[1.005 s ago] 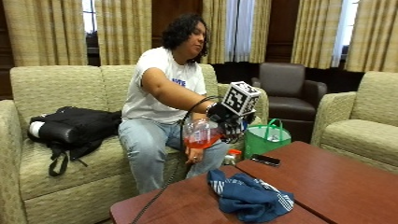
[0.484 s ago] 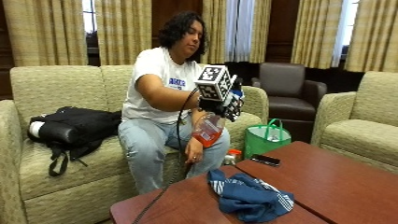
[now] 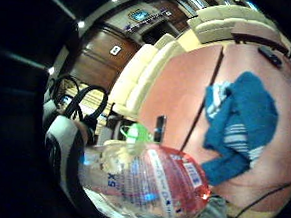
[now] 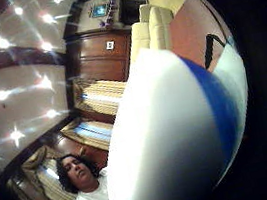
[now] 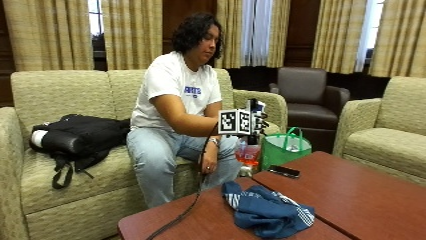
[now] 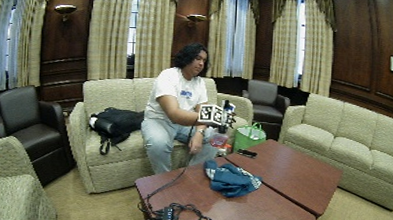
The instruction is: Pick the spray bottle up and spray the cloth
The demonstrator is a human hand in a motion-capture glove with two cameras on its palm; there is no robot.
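Bottle (image 5: pixel 249 152) is showing pinkish-red liquid and a red label, cloth (image 5: pixel 266 212) is looking blue with white stripes, counter (image 5: pixel 359 195) is reddish-brown.

Black backpack (image 5: pixel 76 137) on sofa (image 5: pixel 46 185); phone (image 5: pixel 284 171) on table (image 5: pixel 359 200); green bag (image 5: pixel 285 148) beside.

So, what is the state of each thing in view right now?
Bottle: held off the table, with red liquid inside.
Right hand: raised, grips the bottle.
Cloth: lies crumpled on the table.
Phone: lies flat on the table.
Green bag: stands upright beside the sofa.
Backpack: lies on the sofa.
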